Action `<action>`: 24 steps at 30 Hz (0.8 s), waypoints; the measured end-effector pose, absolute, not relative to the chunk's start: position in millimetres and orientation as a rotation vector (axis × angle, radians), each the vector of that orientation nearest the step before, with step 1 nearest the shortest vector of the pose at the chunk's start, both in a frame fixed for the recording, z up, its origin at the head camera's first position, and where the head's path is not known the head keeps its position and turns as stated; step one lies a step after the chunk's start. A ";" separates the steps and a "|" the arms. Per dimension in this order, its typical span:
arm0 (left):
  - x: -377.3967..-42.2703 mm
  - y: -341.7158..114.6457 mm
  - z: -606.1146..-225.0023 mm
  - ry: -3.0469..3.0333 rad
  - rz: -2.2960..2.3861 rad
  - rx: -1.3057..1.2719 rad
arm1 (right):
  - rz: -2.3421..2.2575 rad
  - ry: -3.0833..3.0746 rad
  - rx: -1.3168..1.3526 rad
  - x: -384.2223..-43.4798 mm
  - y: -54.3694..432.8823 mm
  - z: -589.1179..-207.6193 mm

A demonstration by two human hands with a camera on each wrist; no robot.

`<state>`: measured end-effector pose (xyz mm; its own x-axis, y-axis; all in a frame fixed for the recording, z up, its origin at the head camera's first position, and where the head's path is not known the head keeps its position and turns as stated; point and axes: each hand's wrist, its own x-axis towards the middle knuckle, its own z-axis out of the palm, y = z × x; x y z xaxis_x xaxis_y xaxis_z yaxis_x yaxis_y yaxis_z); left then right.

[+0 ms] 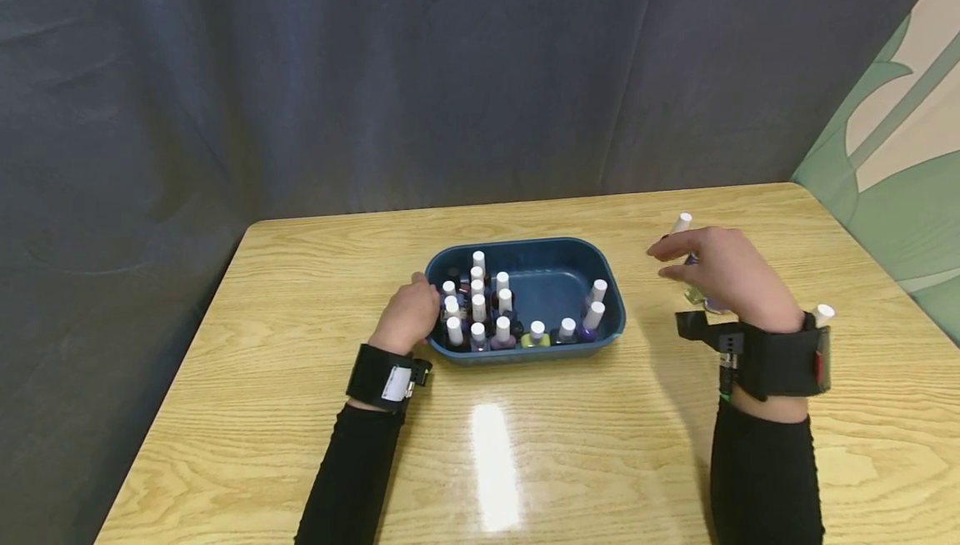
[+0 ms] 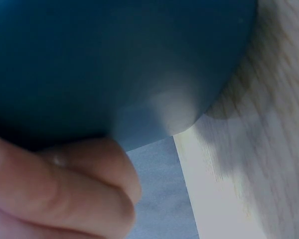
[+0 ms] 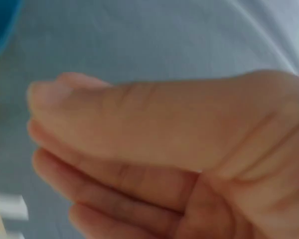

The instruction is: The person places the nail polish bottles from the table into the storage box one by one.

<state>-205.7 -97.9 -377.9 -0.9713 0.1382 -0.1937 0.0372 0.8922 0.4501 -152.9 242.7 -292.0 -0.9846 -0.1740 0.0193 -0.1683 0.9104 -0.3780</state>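
A dark blue plastic tub (image 1: 551,285) sits mid-table, holding several nail polish bottles (image 1: 478,307) with white caps. They stand mostly along its left side and front wall. At the tub's left end, my left hand (image 1: 408,312) grips the rim; in the left wrist view its curled fingers (image 2: 65,189) lie against the tub wall (image 2: 114,64). Right of the tub, my right hand (image 1: 723,270) hovers above the table with fingers extended and nothing held. Partly hidden behind it are more nail polish bottles, one with a white cap (image 1: 682,222) and a yellow-green one (image 1: 693,296).
Another white cap (image 1: 823,312) shows beyond my right wrist. The wooden table (image 1: 300,445) reaches back to a dark curtain (image 1: 375,78). A green and beige patterned surface (image 1: 900,137) stands at the far right.
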 end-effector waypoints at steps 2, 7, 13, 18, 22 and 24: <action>-205.5 -98.1 -377.5 2.837 0.672 0.128 | -0.605 3.103 -0.229 -147.6 258.8 -290.2; -205.4 -99.1 -377.7 2.835 0.672 0.120 | -0.590 3.177 -0.051 -129.9 291.8 -287.1; -206.5 -100.0 -379.7 2.822 0.679 0.108 | -0.499 3.081 0.275 -114.8 345.8 -302.4; -206.9 -99.7 -379.6 2.802 0.703 0.078 | -0.509 3.056 0.546 -131.8 468.8 -396.9; -206.9 -99.5 -379.7 2.805 0.707 0.077 | -0.567 2.991 0.614 -146.5 552.0 -459.9; -206.9 -99.7 -380.1 2.799 0.716 0.074 | -0.570 2.972 0.611 -146.5 552.7 -460.4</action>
